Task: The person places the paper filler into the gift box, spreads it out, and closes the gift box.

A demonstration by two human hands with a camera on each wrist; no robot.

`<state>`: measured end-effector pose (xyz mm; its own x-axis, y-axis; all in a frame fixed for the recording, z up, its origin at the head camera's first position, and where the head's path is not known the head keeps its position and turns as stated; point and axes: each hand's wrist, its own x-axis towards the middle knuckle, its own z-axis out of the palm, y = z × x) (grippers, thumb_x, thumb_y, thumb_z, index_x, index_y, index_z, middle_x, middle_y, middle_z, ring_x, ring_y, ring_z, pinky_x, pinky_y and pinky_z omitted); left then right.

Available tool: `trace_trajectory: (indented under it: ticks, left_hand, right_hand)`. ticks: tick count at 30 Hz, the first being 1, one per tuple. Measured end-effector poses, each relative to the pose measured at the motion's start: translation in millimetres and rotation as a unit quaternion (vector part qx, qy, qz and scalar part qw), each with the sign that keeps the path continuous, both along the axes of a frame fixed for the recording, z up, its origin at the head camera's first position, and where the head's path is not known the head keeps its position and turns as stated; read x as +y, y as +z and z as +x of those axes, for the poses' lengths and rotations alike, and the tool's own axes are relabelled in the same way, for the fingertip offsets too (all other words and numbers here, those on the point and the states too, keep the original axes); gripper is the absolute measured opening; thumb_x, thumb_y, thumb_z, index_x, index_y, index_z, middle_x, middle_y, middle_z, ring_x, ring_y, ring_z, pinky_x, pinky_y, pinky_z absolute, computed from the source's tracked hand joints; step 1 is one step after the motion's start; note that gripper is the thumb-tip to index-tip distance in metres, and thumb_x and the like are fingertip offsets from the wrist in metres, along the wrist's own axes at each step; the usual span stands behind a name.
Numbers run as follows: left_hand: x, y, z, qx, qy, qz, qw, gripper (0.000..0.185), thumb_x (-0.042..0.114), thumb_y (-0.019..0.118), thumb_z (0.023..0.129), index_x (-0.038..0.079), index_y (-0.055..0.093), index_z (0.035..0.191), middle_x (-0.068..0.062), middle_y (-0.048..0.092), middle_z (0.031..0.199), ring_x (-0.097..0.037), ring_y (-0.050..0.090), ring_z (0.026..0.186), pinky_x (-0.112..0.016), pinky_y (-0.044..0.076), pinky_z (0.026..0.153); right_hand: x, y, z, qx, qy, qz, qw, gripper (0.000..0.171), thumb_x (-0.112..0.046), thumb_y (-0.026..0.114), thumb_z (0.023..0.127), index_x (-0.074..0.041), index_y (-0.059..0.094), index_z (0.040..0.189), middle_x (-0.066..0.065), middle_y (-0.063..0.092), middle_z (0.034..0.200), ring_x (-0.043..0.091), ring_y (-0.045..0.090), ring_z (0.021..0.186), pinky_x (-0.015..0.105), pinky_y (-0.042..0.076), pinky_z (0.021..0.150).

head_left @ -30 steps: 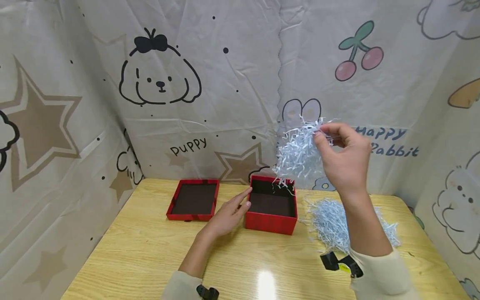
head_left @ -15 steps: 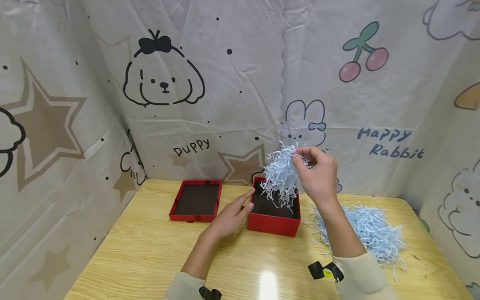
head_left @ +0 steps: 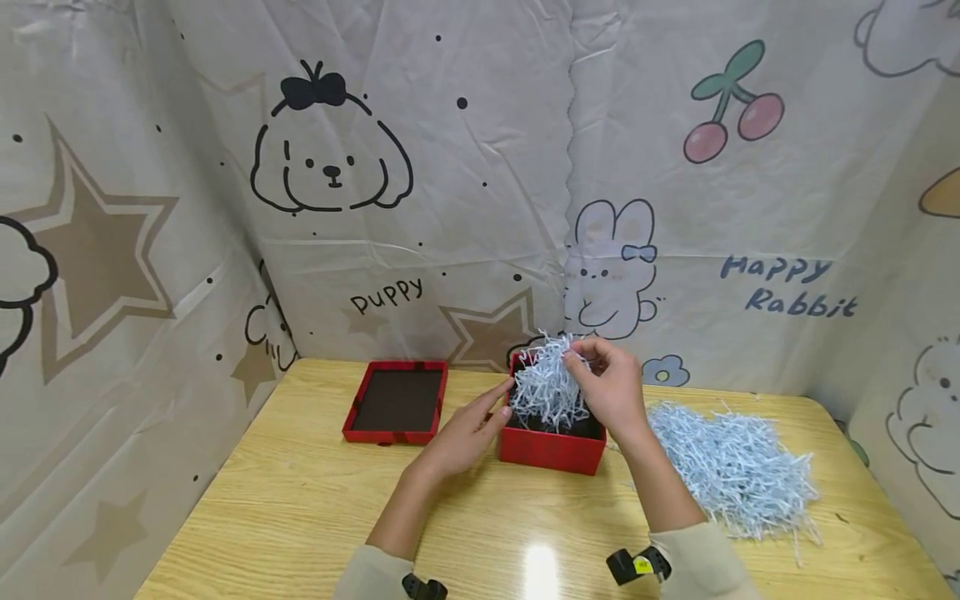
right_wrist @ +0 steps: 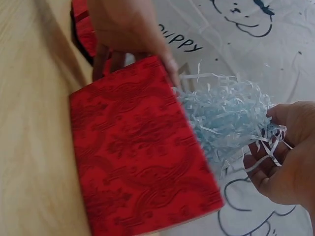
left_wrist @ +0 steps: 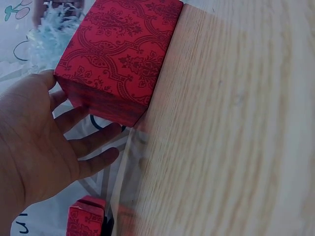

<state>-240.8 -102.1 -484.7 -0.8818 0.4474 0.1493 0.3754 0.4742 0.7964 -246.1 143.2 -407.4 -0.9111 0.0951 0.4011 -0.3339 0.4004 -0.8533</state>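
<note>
A red box (head_left: 551, 450) with a dark inside and a damask pattern on its outer walls stands open-topped on the table. My left hand (head_left: 467, 432) rests against its left side, fingers extended along the wall; in the left wrist view the left hand (left_wrist: 47, 132) shows them spread. My right hand (head_left: 613, 387) pinches a clump of pale blue shredded paper (head_left: 551, 383) by its top, and the clump hangs down into the box opening. In the right wrist view, strands of the shredded paper (right_wrist: 226, 113) stick out between the fingers of the right hand (right_wrist: 288, 152).
The red box lid (head_left: 396, 404) lies inside-up to the left of the box. A loose heap of the same shredded paper (head_left: 738, 471) spreads over the table's right side. Behind the table (head_left: 300, 500) hangs a printed cloth (head_left: 480, 225).
My right hand has carried the clump of shredded paper down and to the left, from above the box's right side into its opening. The left hand has stayed at the box.
</note>
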Motion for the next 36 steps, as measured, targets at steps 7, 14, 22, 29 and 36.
trace_trajectory:
  ticks: [7,14,22,29,36]
  left_hand:
    - [1,-1.1,0.2,-0.001,-0.002,0.001,1.0000,0.058,0.046,0.046,0.113,0.030,0.033,0.168,0.003,0.036,0.170,-0.023,0.036,0.155,-0.051,0.031,0.125]
    - [-1,-1.7,-1.4,0.002,-0.003,-0.007,1.0000,0.059,0.047,0.045,0.113,0.029,0.033,0.168,0.003,0.036,0.170,-0.023,0.036,0.155,-0.050,0.031,0.126]
    - [-2,-1.3,-1.1,-0.002,0.000,-0.005,1.0000,0.060,0.048,0.045,0.113,0.029,0.033,0.168,0.005,0.036,0.170,-0.022,0.036,0.155,-0.051,0.032,0.125]
    - [-2,-1.9,-1.6,-0.005,0.000,-0.002,1.0000,0.060,0.049,0.045,0.113,0.029,0.032,0.168,0.007,0.035,0.170,-0.019,0.035,0.155,-0.049,0.031,0.126]
    - [-2,-1.5,-1.2,-0.008,-0.004,-0.002,1.0000,0.061,0.049,0.045,0.113,0.029,0.031,0.169,0.007,0.034,0.170,-0.020,0.034,0.156,-0.049,0.031,0.126]
  right_hand:
    - [8,-15.0,3.0,-0.029,0.003,0.038,0.999,0.012,-0.012,0.076,0.098,-0.003,0.077,0.106,0.012,0.075,0.105,0.022,0.065,0.092,0.022,0.053,0.078]
    - [14,-16.0,7.9,-0.053,0.017,0.055,0.997,0.016,-0.013,0.077,0.098,-0.004,0.076,0.112,0.011,0.075,0.104,0.022,0.067,0.093,0.020,0.056,0.080]
    - [22,-9.7,15.0,-0.075,0.020,0.111,0.991,0.026,-0.013,0.079,0.096,-0.004,0.073,0.120,0.015,0.073,0.116,0.031,0.067,0.107,0.048,0.057,0.097]
    - [38,-8.4,18.6,-0.097,0.024,0.139,0.985,0.039,-0.015,0.080,0.096,-0.004,0.068,0.131,0.021,0.067,0.131,0.040,0.063,0.119,0.059,0.050,0.106]
    - [70,-16.0,26.6,-0.089,0.003,0.133,0.987,0.041,-0.019,0.079,0.097,-0.003,0.066,0.133,0.020,0.066,0.131,0.040,0.063,0.119,0.059,0.050,0.103]
